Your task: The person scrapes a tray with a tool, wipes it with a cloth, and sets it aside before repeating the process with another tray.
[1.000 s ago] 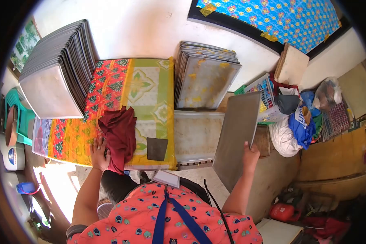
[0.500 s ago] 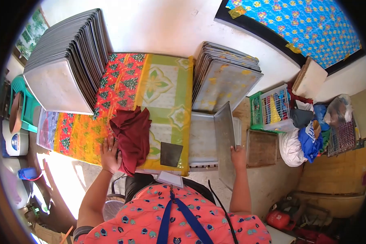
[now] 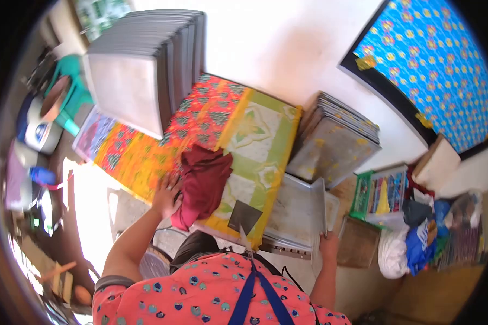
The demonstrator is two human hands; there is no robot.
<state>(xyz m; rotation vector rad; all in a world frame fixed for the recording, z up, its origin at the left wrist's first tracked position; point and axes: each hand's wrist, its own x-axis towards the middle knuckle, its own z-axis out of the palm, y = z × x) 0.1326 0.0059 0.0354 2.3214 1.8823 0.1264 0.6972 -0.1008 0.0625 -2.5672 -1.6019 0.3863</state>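
Observation:
My left hand [image 3: 167,196] lies with fingers spread on the patterned table cover [image 3: 130,162], against the edge of a crumpled maroon cloth [image 3: 205,181]. With my right hand [image 3: 328,245] I grip the near edge of a metal baking tray [image 3: 318,208], which stands on its side, seen almost edge-on. To its left, another metal tray [image 3: 290,208] lies flat, lower than the tabletop. A dark square piece [image 3: 246,216] rests on the table's front right corner.
A tall row of trays [image 3: 124,81] stands at the table's back left. More stained trays [image 3: 331,149] lean against the wall at right. Beyond them are a crate [image 3: 385,197], bags [image 3: 420,246] and a brown tray [image 3: 360,244]. A green chair [image 3: 70,92] stands at far left.
The view has turned and tilted, so the scene sits further right and slanted. The held tray now looks narrower, more edge-on. My left hand stays beside the maroon cloth.

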